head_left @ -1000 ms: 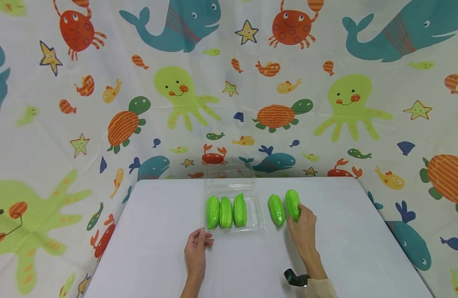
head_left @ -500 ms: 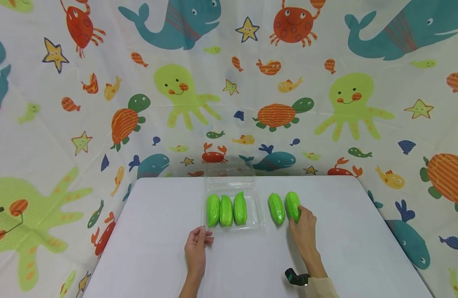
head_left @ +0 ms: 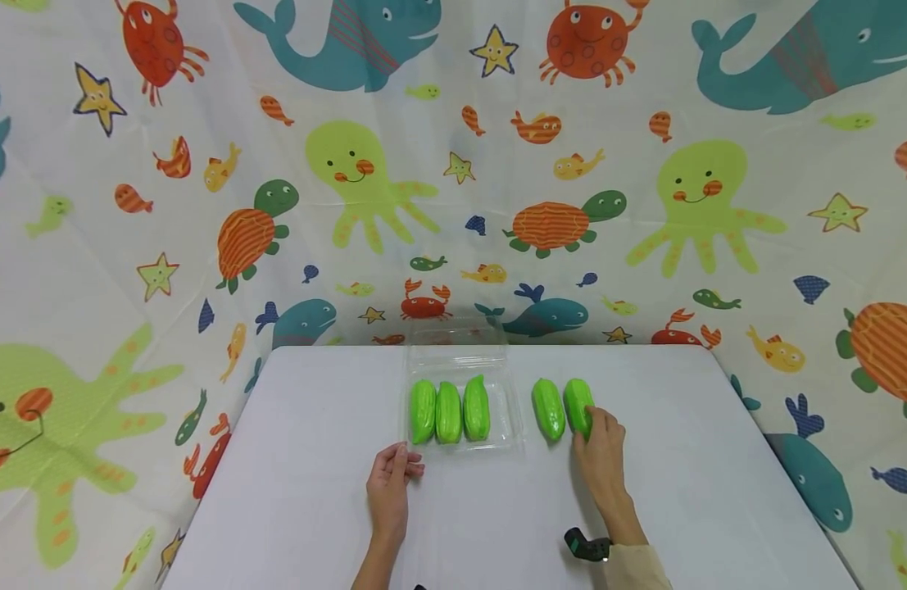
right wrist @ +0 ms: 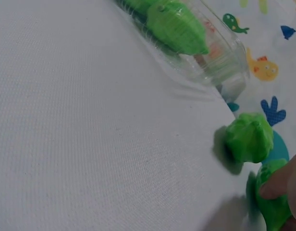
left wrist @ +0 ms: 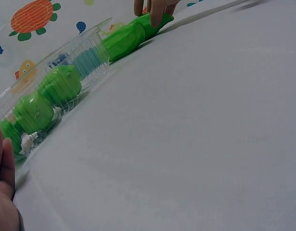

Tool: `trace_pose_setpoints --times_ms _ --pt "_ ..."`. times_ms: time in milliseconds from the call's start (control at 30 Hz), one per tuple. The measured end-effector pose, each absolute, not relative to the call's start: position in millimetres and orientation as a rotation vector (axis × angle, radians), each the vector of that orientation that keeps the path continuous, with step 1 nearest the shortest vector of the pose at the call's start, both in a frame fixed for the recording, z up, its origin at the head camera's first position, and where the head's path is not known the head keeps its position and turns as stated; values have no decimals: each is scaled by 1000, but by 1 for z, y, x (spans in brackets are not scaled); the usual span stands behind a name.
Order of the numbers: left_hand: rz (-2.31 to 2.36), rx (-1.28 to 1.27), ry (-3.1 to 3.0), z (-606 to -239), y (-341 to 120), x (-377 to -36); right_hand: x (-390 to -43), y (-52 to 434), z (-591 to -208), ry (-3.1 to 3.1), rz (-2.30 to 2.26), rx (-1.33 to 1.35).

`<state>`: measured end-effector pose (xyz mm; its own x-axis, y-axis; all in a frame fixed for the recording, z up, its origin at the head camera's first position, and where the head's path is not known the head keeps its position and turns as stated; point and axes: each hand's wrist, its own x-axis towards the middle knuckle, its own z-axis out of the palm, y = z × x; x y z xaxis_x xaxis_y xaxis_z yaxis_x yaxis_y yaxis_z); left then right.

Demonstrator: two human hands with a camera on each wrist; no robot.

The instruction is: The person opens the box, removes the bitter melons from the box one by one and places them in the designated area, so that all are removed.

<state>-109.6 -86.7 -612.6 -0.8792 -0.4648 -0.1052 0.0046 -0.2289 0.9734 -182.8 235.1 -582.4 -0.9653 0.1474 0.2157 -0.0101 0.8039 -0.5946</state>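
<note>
Three green ridged toy gourds lie side by side in a clear plastic clamshell box, whose lid stands open at the back. Two more gourds lie on the white table to its right. My right hand grips the near end of the rightmost gourd, with fingers curled over it. The other loose gourd lies just left of it, untouched. My left hand rests flat on the table with straight fingers at the box's front left corner.
The white table has rounded far corners and is bare left and right of the box. A sea-animal patterned cloth hangs behind and at both sides. A dark wrist strap sits on my right arm.
</note>
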Motion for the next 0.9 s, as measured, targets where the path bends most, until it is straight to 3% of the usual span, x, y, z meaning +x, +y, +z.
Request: trace_pose_setpoints --times_ms 900 --pt "-2169 600 -1743 -613 -87 -108 -177 237 -571 -2766 959 -148"
